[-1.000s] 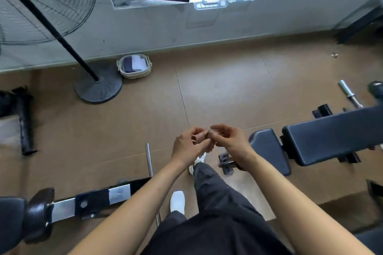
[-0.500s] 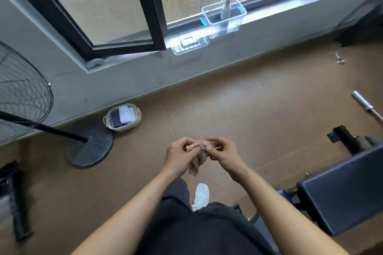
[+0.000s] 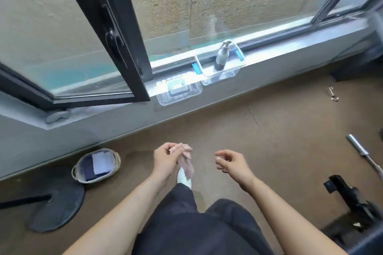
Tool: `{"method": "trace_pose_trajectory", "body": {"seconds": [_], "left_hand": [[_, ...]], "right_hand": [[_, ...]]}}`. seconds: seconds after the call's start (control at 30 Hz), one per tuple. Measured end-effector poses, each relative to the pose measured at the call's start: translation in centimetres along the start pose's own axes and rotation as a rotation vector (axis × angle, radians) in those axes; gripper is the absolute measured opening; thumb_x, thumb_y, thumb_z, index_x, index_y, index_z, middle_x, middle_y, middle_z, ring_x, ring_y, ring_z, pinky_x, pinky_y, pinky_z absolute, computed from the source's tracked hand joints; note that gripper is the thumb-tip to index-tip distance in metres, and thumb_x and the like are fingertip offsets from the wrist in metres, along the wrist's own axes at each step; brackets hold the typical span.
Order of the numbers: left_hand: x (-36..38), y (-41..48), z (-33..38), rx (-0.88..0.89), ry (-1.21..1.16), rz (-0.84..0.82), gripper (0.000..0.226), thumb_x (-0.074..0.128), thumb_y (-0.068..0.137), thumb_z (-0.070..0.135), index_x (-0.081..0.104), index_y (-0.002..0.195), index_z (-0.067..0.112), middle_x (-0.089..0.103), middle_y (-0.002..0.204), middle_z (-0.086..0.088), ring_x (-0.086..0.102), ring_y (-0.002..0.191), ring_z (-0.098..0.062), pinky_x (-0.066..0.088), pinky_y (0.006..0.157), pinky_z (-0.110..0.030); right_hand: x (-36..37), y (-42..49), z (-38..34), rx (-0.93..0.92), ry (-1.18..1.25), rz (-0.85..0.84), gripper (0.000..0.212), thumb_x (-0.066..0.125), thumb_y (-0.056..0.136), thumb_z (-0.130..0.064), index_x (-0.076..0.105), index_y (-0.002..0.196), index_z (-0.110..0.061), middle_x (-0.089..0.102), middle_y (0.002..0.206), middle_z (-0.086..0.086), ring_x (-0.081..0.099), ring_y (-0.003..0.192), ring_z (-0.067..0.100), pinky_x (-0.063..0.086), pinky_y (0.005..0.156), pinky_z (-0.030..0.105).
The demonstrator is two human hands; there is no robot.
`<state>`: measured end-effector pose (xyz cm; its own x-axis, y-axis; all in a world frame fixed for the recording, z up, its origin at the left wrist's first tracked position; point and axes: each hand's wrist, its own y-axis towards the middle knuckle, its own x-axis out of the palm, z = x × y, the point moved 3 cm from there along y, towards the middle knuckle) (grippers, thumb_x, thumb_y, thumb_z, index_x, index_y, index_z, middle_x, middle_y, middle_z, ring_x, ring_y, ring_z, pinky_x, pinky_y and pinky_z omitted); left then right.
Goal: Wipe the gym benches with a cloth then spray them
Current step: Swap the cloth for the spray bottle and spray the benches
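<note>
My left hand point(image 3: 165, 159) grips a small pale pink cloth point(image 3: 186, 168) that hangs down from its curled fingers, above the brown floor. My right hand point(image 3: 230, 161) hovers a short way to the right of it, fingers loosely curled and holding nothing. A spray bottle point(image 3: 221, 56) stands upright in a clear plastic bin point(image 3: 226, 72) on the window sill ahead. Only the dark frame of a gym bench point(image 3: 352, 196) shows at the lower right, its pad out of sight.
A woven basket point(image 3: 78, 172) with folded cloths sits on the floor at the left, next to a round fan base point(image 3: 58, 207). An open black window sash point(image 3: 116, 33) juts inward. A flat clear box point(image 3: 178, 90) lies on the sill. A barbell end point(image 3: 362, 155) lies at the right.
My right hand has let go of the cloth and moved off to the right; the left hand alone holds it. The view has advanced toward the window and sill, and the bench pad has left the frame.
</note>
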<state>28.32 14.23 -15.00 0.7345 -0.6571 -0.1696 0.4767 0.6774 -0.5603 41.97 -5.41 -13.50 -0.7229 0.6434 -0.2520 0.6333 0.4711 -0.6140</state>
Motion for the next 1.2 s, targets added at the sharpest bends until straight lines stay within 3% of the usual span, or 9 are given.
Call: {"method": "trace_pose_trajectory", "body": {"seconds": [0.13, 0.27, 0.43, 0.63, 0.7, 0.83, 0.93, 1.03, 1.2], "left_hand": [[2.2, 8.7, 6.7, -0.006, 0.021, 0.019, 0.005, 0.074, 0.087, 0.005, 0.074, 0.091, 0.003, 0.078, 0.091, -0.004, 0.07, 0.08, -0.015, 0.053, 0.067, -0.023], [4.6, 16.8, 11.7, -0.056, -0.007, 0.087, 0.006, 0.075, 0.089, 0.008, 0.071, 0.092, 0.005, 0.072, 0.076, -0.001, 0.065, 0.066, -0.013, 0.049, 0.052, -0.014], [7.6, 27.0, 14.1, -0.173, -0.03, 0.215, 0.011, 0.079, 0.087, 0.016, 0.071, 0.09, 0.011, 0.072, 0.085, -0.004, 0.067, 0.079, -0.02, 0.058, 0.079, -0.034], [10.2, 36.5, 15.6, -0.318, -0.075, 0.393, 0.01, 0.077, 0.089, 0.017, 0.07, 0.086, 0.01, 0.069, 0.083, -0.008, 0.066, 0.078, -0.023, 0.059, 0.072, -0.034], [10.5, 38.5, 15.8, -0.366, -0.088, 0.435, 0.01, 0.074, 0.091, 0.016, 0.069, 0.085, 0.011, 0.067, 0.077, -0.006, 0.063, 0.071, -0.021, 0.056, 0.065, -0.03], [11.0, 40.4, 15.9, -0.472, -0.104, 0.416, 0.007, 0.067, 0.093, 0.007, 0.07, 0.095, 0.013, 0.071, 0.092, -0.007, 0.066, 0.074, -0.015, 0.056, 0.068, -0.026], [11.0, 40.7, 15.9, -0.501, -0.124, 0.421, 0.01, 0.064, 0.095, 0.004, 0.069, 0.099, 0.011, 0.07, 0.098, -0.01, 0.065, 0.074, -0.014, 0.056, 0.068, -0.025], [11.1, 39.7, 16.7, -0.492, -0.14, 0.424, 0.008, 0.061, 0.098, 0.009, 0.068, 0.102, 0.012, 0.07, 0.106, -0.01, 0.066, 0.08, -0.014, 0.057, 0.07, -0.022], [13.4, 37.4, 20.0, -0.396, -0.078, 0.262, 0.01, 0.065, 0.096, 0.011, 0.072, 0.103, 0.015, 0.075, 0.108, -0.008, 0.07, 0.091, -0.017, 0.057, 0.077, -0.024]], "right_hand": [[-4.2, 7.9, -5.5, -0.001, -0.027, 0.056, 0.017, 0.061, 0.095, -0.001, 0.067, 0.111, 0.001, 0.062, 0.085, 0.014, 0.059, 0.068, 0.017, 0.046, 0.055, 0.013], [-7.7, 16.3, -10.2, 0.001, -0.045, 0.051, 0.013, 0.063, 0.094, -0.003, 0.069, 0.105, -0.007, 0.064, 0.084, 0.013, 0.061, 0.064, 0.015, 0.047, 0.056, 0.013], [-11.9, 28.8, -15.0, -0.09, -0.19, 0.106, 0.015, 0.068, 0.089, -0.014, 0.073, 0.102, -0.02, 0.069, 0.084, -0.001, 0.065, 0.076, 0.015, 0.054, 0.075, 0.028], [-15.2, 42.5, -21.2, -0.243, -0.501, 0.147, 0.043, 0.068, 0.089, -0.017, 0.06, 0.131, -0.016, 0.056, 0.126, 0.007, 0.064, 0.097, 0.024, 0.051, 0.094, 0.038], [-15.6, 46.0, -22.7, -0.3, -0.603, 0.157, 0.054, 0.069, 0.088, -0.014, 0.051, 0.139, -0.016, 0.043, 0.137, 0.01, 0.06, 0.106, 0.03, 0.049, 0.093, 0.04], [-15.7, 50.6, -24.0, -0.335, -0.79, 0.211, 0.071, 0.069, 0.086, -0.012, 0.037, 0.146, -0.03, 0.027, 0.143, 0.006, 0.048, 0.118, 0.034, 0.046, 0.088, 0.042], [-16.1, 53.5, -24.9, -0.314, -0.855, 0.269, 0.052, 0.059, 0.089, -0.009, 0.049, 0.138, -0.024, 0.037, 0.132, 0.014, 0.047, 0.115, 0.036, 0.045, 0.088, 0.045], [-16.4, 55.2, -25.6, -0.235, -0.898, 0.193, 0.023, 0.052, 0.094, -0.017, 0.062, 0.114, -0.01, 0.05, 0.114, 0.016, 0.054, 0.105, 0.039, 0.038, 0.073, 0.042], [-17.6, 54.2, -26.6, -0.373, -0.972, 0.034, 0.018, 0.057, 0.094, -0.011, 0.071, 0.103, -0.006, 0.06, 0.103, 0.018, 0.06, 0.091, 0.042, 0.042, 0.072, 0.042]]}}
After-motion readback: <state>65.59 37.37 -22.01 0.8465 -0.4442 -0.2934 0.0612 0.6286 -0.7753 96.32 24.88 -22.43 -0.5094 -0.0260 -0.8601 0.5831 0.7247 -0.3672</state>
